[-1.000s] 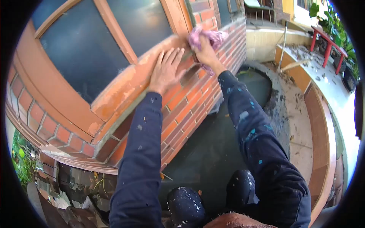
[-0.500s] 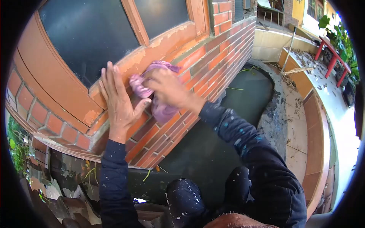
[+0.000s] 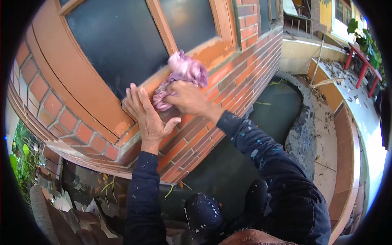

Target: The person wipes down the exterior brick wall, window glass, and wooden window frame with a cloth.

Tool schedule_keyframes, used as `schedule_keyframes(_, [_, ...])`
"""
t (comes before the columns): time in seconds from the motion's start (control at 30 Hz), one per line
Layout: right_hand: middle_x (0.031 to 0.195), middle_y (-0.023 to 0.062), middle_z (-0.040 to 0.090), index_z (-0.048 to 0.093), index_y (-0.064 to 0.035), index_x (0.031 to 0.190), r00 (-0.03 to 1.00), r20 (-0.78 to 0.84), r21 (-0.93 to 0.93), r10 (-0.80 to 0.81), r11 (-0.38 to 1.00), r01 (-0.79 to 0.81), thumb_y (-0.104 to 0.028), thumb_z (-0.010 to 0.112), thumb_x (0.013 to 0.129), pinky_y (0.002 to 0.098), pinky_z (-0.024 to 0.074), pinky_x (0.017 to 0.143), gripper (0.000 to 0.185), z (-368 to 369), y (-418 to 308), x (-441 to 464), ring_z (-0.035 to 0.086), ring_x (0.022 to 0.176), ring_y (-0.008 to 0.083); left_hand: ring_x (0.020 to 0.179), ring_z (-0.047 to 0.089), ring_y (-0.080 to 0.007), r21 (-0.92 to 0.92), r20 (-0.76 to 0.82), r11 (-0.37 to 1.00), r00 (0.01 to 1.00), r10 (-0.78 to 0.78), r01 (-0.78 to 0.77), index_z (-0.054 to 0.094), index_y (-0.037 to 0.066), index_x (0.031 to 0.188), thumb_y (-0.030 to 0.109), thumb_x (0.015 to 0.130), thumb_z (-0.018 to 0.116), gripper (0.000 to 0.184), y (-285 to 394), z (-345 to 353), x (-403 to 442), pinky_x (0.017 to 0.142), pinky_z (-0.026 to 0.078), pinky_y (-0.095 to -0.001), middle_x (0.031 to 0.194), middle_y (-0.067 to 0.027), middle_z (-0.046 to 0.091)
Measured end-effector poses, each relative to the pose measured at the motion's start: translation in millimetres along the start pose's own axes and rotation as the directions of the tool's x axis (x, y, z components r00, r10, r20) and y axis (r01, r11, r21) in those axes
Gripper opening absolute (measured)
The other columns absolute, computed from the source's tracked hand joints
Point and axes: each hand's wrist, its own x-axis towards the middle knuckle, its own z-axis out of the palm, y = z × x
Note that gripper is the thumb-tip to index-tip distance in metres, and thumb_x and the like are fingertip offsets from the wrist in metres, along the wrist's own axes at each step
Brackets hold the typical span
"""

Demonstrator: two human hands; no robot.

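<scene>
My right hand (image 3: 188, 98) grips a bunched pink-purple cloth (image 3: 188, 70), which lies against the lower rail of the orange wooden window frame (image 3: 220, 48). Part of the cloth sticks up past my fingers, over the frame and the glass edge. My left hand (image 3: 148, 118) rests on the frame's lower edge just left of the cloth, its fingers stretched out and thumb apart, holding nothing. Dark glass panes (image 3: 118, 45) fill the frame above both hands. Paint has peeled in patches along the frame.
Below the window runs a brick wall (image 3: 228, 87), with a dark water pond (image 3: 273, 110) beneath it. A tiled ledge (image 3: 326, 143) curves along the right. Farther back are a red bench (image 3: 362, 67) and a stick (image 3: 317, 61). Roof tiles (image 3: 61, 220) lie at lower left.
My right hand has moved the cloth from the frame's right end leftward, beside my left hand. The cloth's loose part now points up instead of hanging down. My left hand has shifted along the frame.
</scene>
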Motion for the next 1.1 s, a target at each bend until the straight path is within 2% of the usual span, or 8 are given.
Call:
schedule_keyframes(0.07, [0.111,0.0185,0.063,0.064,-0.0040,0.111,0.929,0.267,-0.397,0.256,0.908,-0.136,-0.010,0.058,0.094,0.0535,0.0463,0.100,0.019,-19.9,64.3,-3.2,0.061,0.110,0.0342,0.154,0.016,-0.0511,0.005,0.012,1.000,1.000,-0.020,0.020,0.013,0.008,0.165,0.096,0.078,0.045,0.128,-0.8,1.9,0.8,0.119,0.008,-0.0706,0.168,-0.0283,0.015])
schedule_keyframes(0.17, [0.122,0.0262,0.063,0.058,0.0035,0.135,0.505,-0.538,0.278,0.675,0.708,-0.650,0.001,0.042,0.098,0.0482,0.0482,0.100,0.040,-68.4,209.6,-49.8,0.062,0.112,0.0387,0.154,0.016,-0.0498,0.022,0.038,1.000,0.999,-0.011,0.010,0.016,0.008,0.164,0.096,0.075,0.048,0.129,0.4,4.6,-2.4,0.121,0.009,-0.0694,0.168,-0.0250,0.018])
schedule_keyframes(0.33, [0.123,0.0271,0.060,0.053,0.0017,0.144,0.763,-0.644,-0.451,0.052,0.780,-0.434,-0.017,0.057,0.099,0.0552,0.0424,0.100,0.049,17.6,94.5,-14.6,0.057,0.113,0.0447,0.155,0.015,-0.0496,-0.030,0.028,1.000,1.000,0.010,-0.009,0.017,0.011,0.164,0.097,0.072,0.050,0.130,7.5,6.2,-7.7,0.121,0.007,-0.0695,0.168,-0.0251,0.017])
schedule_keyframes(0.47, [0.122,0.0220,0.058,0.067,-0.0006,0.123,1.000,0.002,0.214,0.012,0.977,-0.012,-0.004,0.070,0.081,0.0508,0.0415,0.112,0.043,21.4,-65.8,7.2,0.053,0.126,0.0434,0.153,0.018,-0.0493,-0.047,-0.029,0.999,1.000,-0.009,0.008,0.021,0.012,0.164,0.093,0.077,0.051,0.123,3.4,0.5,-6.4,0.122,0.007,-0.0684,0.167,-0.0249,0.019])
schedule_keyframes(0.67, [0.148,0.0242,0.050,0.068,-0.0028,0.128,0.933,0.302,0.228,0.195,0.936,-0.270,-0.001,0.068,0.080,0.0471,0.0363,0.120,0.048,2.7,-69.0,-6.5,0.044,0.141,0.0442,0.145,0.037,-0.0376,-0.175,0.251,0.983,0.968,-0.015,0.061,0.051,0.014,0.151,0.056,0.098,0.057,0.068,17.0,-33.8,-32.9,0.120,0.024,-0.0583,0.156,-0.0144,0.042])
schedule_keyframes(0.87, [0.114,0.0166,0.074,0.073,-0.0019,0.117,0.877,0.292,0.584,0.383,0.654,-0.480,0.004,0.058,0.092,0.0355,0.0577,0.089,0.030,-21.2,-67.3,-27.3,0.072,0.100,0.0306,0.133,0.047,-0.0338,0.079,0.254,0.997,0.966,-0.047,0.028,0.058,0.018,0.143,0.030,0.096,0.067,0.049,18.4,-29.4,-46.5,0.110,0.036,-0.0526,0.135,-0.0090,0.053])
schedule_keyframes(0.97, [0.117,0.0172,0.072,0.074,-0.0025,0.117,0.768,-0.186,0.238,0.613,0.787,-0.570,0.007,0.051,0.090,0.0370,0.0544,0.096,0.036,-18.4,-80.6,-26.9,0.070,0.109,0.0284,0.130,0.049,-0.0333,0.103,0.236,0.984,0.958,-0.165,0.144,0.058,0.019,0.141,0.030,0.096,0.067,0.048,23.8,-24.0,-43.3,0.108,0.036,-0.0507,0.136,-0.0089,0.052])
schedule_keyframes(1.1, [0.110,0.0174,0.072,0.075,-0.0036,0.112,0.834,0.089,0.421,0.544,0.738,-0.527,0.006,0.049,0.090,0.0382,0.0533,0.096,0.036,-3.1,-86.4,-21.2,0.069,0.107,0.0318,0.113,0.054,-0.0310,0.110,0.218,0.983,0.961,-0.171,0.150,0.063,0.017,0.130,0.027,0.093,0.069,0.038,36.6,-31.1,-21.4,0.097,0.040,-0.0464,0.118,-0.0092,0.056])
